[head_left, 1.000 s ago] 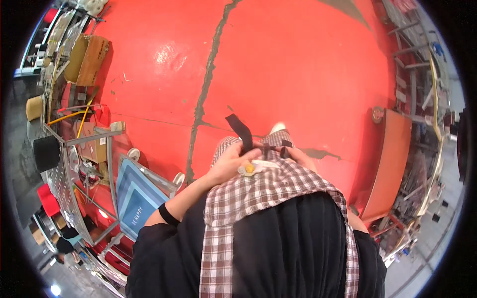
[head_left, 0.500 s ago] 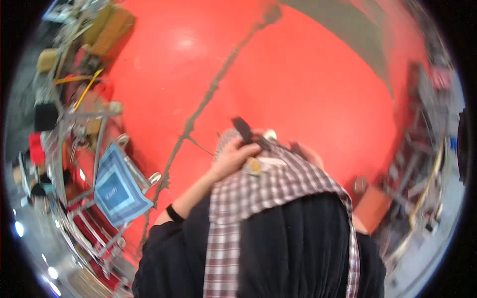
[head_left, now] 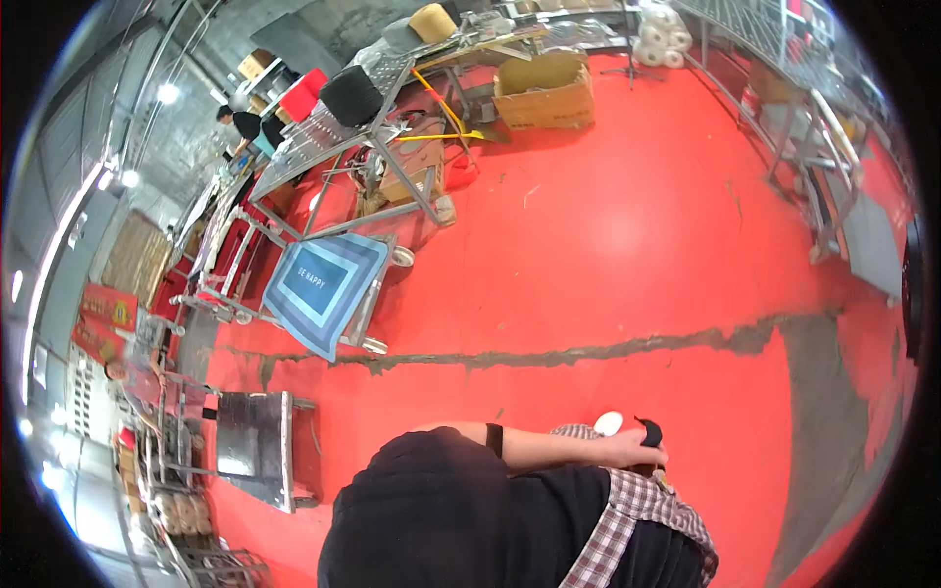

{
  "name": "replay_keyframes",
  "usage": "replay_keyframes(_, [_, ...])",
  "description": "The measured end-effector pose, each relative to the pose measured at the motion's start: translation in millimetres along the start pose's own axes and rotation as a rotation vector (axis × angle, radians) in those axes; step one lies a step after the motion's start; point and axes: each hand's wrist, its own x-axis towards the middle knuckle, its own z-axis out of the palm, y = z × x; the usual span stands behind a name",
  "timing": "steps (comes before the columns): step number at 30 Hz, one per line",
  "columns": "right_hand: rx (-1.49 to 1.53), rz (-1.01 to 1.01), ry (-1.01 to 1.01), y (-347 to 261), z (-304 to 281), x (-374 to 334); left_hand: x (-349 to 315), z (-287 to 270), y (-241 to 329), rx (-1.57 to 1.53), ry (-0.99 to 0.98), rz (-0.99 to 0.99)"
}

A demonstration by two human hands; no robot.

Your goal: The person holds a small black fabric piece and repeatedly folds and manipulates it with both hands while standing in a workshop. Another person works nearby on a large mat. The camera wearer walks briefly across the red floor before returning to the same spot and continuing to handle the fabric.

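In front of my body, my left hand [head_left: 627,450] has its fingers curled round a dark, curved, strap-like thing [head_left: 650,431], whose kind I cannot make out. That hand is close to my brown-and-white checked apron [head_left: 627,500], worn over a black top. A black band circles my left forearm. Beyond the wrist, a white rounded shape [head_left: 609,423] shows above the red floor, beside a patch of checked cloth. My right hand is out of sight behind my body.
On a wheeled metal frame lies a blue bordered mat [head_left: 323,284]. A metal table [head_left: 333,127] and a cardboard box [head_left: 544,98] stand farther off. A black-topped cart [head_left: 255,446] is at left, a metal rack [head_left: 833,137] at right. One person [head_left: 245,127] stands far left.
My view has swung left, so the mat and tables sit farther right and my body is lower right. The left hand stays on the dark thing; the right hand has gone out of view.
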Motion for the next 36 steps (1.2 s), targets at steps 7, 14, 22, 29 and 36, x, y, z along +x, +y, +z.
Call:
replay_keyframes(7, [-0.094,0.000,-0.112,-95,-82,95,115,33,66,0.216,0.022,0.006])
replay_keyframes(14, [-0.161,-0.011,-0.193,-169,-215,175,262,115,100,0.120,0.165,0.076])
replay_keyframes(22, [-0.218,-0.050,-0.226,-270,-398,241,433,235,132,0.249,0.178,0.165])
replay_keyframes(29, [-0.154,-0.098,-0.103,-347,-557,294,569,308,221,0.481,0.044,0.048])
replay_keyframes(36, [-0.017,-0.210,0.072,-400,-716,332,804,391,324,0.566,-0.371,0.102])
